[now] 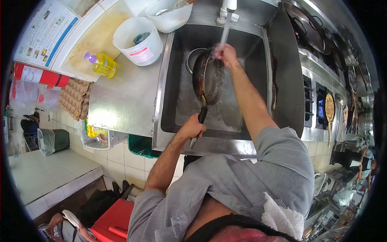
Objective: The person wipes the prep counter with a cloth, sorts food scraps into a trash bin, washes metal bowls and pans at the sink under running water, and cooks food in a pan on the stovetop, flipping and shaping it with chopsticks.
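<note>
My left hand point(192, 128) is closed round the black handle of a frying pan point(199, 76), which is tilted on its side inside the steel sink point(171, 86). The pan's outside is dark with brown scorch marks. My right hand point(226, 55) is at the pan's far rim, under water running from the tap point(230, 5). Splashing water blurs its fingertips, so I cannot tell whether it holds anything. Behind the pan, a round metal rim point(188, 64) shows in the sink. Shallow water covers part of the sink's bottom.
A white bucket point(139, 55) and a yellow soap bottle point(105, 66) stand on the left counter point(121, 105). A splash wall point(288, 76) separates the sink from the stove, where a pan with food point(329, 108) sits by a blue flame. Other people are at lower left and far right.
</note>
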Available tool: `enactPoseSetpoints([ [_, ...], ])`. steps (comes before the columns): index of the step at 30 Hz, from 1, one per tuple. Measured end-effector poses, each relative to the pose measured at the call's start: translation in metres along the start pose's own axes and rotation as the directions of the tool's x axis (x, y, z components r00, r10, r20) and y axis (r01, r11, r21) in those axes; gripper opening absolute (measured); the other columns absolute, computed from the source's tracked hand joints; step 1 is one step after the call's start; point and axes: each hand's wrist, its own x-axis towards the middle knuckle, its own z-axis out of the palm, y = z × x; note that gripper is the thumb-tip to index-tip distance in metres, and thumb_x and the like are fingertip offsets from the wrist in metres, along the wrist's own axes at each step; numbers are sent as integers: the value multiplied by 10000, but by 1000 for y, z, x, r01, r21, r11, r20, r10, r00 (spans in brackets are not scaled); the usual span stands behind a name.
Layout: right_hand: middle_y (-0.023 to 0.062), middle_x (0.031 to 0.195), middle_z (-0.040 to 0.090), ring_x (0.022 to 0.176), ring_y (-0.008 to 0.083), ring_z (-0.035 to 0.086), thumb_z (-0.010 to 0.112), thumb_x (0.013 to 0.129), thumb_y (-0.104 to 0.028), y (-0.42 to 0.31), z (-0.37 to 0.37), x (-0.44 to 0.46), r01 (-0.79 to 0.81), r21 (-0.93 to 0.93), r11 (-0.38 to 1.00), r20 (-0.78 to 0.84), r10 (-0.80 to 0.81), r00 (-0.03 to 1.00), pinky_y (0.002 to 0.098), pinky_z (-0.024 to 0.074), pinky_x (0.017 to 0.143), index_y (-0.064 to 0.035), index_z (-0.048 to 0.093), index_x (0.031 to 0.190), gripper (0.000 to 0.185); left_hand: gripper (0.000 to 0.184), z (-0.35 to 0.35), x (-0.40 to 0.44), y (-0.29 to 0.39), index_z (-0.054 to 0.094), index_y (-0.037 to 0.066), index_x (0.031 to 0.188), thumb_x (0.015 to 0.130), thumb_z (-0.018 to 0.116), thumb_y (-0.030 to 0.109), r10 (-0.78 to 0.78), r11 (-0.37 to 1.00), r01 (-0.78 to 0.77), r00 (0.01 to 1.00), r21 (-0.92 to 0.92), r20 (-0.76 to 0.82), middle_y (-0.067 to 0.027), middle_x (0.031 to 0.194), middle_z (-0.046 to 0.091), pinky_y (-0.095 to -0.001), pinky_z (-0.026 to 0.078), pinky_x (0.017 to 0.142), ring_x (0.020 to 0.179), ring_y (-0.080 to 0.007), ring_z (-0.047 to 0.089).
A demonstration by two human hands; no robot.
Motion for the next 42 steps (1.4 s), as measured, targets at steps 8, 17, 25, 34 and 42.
enactPoseSetpoints([
  [8, 131, 1016, 512, 711, 254, 550, 570, 804, -203, 176, -51, 31, -357, -100, 929, -316, 311, 896, 432, 460, 526, -26, 488, 1062, 323, 318, -23, -65, 16, 446, -25, 952, 692, 610, 55, -84, 976, 137, 955, 169, -284, -76, 558, 516, -305, 406, 418, 448, -163, 531],
  [17, 211, 1155, 426, 831, 299, 536, 635, 750, -22, 223, -10, 29, -490, -101, 866, -530, 370, 763, 414, 474, 494, -110, 162, 1282, 718, 485, -23, -84, 10, 412, -69, 1105, 702, 616, 108, -92, 915, 218, 933, 341, -349, -224, 722, 589, -437, 464, 656, 734, -372, 607],
  [25, 168, 861, 492, 594, 217, 523, 624, 649, 142, 196, -105, -49, -451, -394, 801, -240, 384, 892, 343, 419, 405, -107, 222, 1225, 745, 335, -26, -72, 43, 417, -56, 990, 717, 576, 56, -80, 971, 144, 948, 191, -309, -132, 578, 561, -335, 454, 438, 480, -198, 587],
  [34, 234, 985, 543, 617, 237, 566, 635, 656, 90, 159, -174, -139, -633, -716, 295, -275, 714, 644, 366, 462, 429, -136, 180, 1372, 879, 384, -28, -37, 60, 418, -95, 1019, 700, 583, 42, -18, 978, 72, 965, 195, -262, -96, 588, 536, -292, 405, 402, 441, -160, 529],
  [42, 163, 1215, 514, 1046, 287, 536, 738, 687, -165, 128, -158, -171, -353, -891, 285, -282, 262, 923, 383, 466, 861, -53, 372, 1320, 739, 212, -35, 59, 23, 446, 40, 893, 759, 608, 63, 84, 829, -7, 990, -559, 113, -14, 593, 461, -263, 407, 403, 451, -92, 462],
])
